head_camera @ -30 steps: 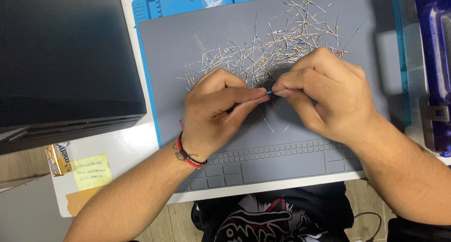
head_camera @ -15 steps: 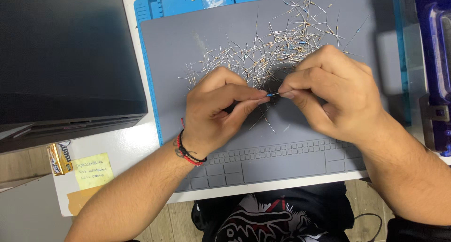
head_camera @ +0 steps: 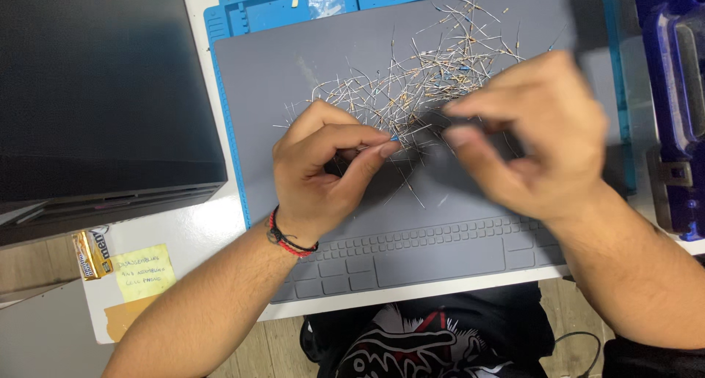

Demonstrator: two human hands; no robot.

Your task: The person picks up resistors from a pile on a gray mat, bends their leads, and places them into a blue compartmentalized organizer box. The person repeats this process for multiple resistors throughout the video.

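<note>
A small wire-legged component [head_camera: 396, 137], thin and with a bluish body, is sitting pinched at the tips of the left hand [head_camera: 323, 165], thumb and forefinger pressing together on it just in front of the pile of loose components [head_camera: 418, 84]. Its long axis is running roughly left to right, the free end pointing toward the right hand [head_camera: 532, 132], so the left hand is the one holding it and the right is lying a short way off to the right of it, apart from it.

The right hand is blurring with motion; its thumb and forefinger are curling toward each other over the pile's near edge, but whether that grip is closing on anything cannot be told.

The pile is spreading across the upper middle of a grey work mat [head_camera: 308, 62], which has rows of small moulded compartments along its near edge and is lying on a blue tray-like mat [head_camera: 242, 15]. A red and black cord bracelet [head_camera: 288, 240] is circling the left wrist. To the left, a dark flat box [head_camera: 95, 92] is resting on the white counter [head_camera: 213, 231], with a yellow sticky note [head_camera: 145, 272] and a small yellow sweet packet [head_camera: 89, 253] near its front corner. A dark blue device [head_camera: 675, 99] is standing at the right edge.
</note>
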